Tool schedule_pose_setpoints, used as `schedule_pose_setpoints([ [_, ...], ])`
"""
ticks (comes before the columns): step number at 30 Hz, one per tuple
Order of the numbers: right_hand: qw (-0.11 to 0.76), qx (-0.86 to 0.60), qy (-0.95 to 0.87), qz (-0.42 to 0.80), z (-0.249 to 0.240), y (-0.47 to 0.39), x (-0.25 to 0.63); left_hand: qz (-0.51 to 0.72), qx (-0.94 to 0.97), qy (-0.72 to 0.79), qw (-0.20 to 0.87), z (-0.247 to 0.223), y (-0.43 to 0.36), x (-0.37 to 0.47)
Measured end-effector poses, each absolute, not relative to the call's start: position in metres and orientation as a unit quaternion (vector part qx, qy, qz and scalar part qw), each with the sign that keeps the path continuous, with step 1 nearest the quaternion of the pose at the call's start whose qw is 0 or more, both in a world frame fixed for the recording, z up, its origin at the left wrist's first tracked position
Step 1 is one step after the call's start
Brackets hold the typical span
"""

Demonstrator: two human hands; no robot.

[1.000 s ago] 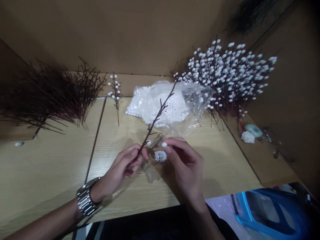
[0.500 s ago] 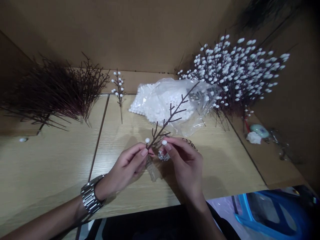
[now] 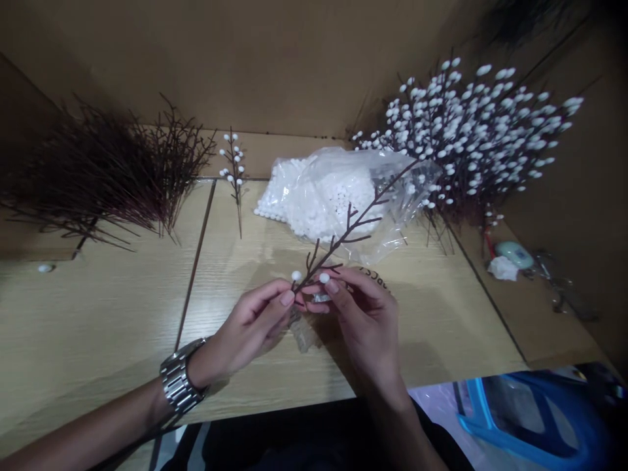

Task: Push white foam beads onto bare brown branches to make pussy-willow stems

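My left hand (image 3: 260, 324), with a metal watch on its wrist, pinches the lower part of a brown twig (image 3: 338, 242) between thumb and fingers. The twig slants up to the right, over the plastic bag, with several bare side shoots. One white ball (image 3: 296, 276) sits on a shoot beside my left fingertips. Between thumb and forefinger, my right hand (image 3: 366, 320) holds another white ball (image 3: 324, 278), close to the twig's right side. Whether that ball touches a shoot is hard to tell.
Behind the hands lies a clear bag of white balls (image 3: 314, 196). Bare twigs (image 3: 118, 170) are heaped left, a small berried sprig (image 3: 235, 170) beside them. Many berried stems (image 3: 461, 131) stand back right. A loose ball (image 3: 46, 268) is at far left, a blue plastic object (image 3: 530, 418) lower right.
The twig has tilted further to the right, and its ball has shifted slightly right. My right hand's ball is now nearer the twig. The view has shifted a little.
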State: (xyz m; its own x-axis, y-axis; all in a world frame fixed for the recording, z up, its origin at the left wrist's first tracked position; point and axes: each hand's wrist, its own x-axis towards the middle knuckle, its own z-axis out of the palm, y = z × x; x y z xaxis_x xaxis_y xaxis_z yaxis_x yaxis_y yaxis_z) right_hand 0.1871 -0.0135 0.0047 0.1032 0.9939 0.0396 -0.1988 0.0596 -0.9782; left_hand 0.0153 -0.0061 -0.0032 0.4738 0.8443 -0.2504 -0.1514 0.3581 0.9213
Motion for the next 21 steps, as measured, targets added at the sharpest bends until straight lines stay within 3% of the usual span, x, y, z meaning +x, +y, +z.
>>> schedule_pose_setpoints([
  [15,0.598,-0.456,-0.428,0.501,0.0094,-0.0176,0.1831,0.375,0.488,0.375,0.693,-0.0006,-0.0020,0.0158],
  [21,0.594,-0.494,-0.458,0.440,0.0125,-0.0176,0.1821,0.371,0.519,0.367,0.677,0.0017,-0.0014,0.0141],
])
